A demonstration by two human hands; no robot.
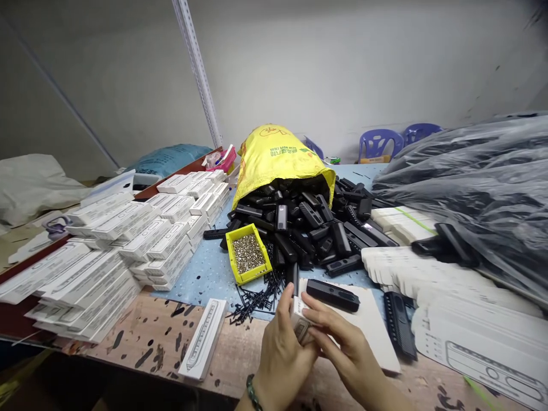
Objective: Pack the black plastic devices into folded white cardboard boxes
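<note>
"What's gripped on your feed?"
"I see the left hand (285, 348) and right hand (349, 342) together grasping a white box (299, 321) above the table (242, 348), near the black device (333, 295) that lies on a white sheet (374, 334)"

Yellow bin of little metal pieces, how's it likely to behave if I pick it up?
The yellow bin is probably stiff, since its walls hold straight edges. It may feel heavy for its size, with so many metallic pieces inside. Tilting could spill them, because the top is open.
</note>
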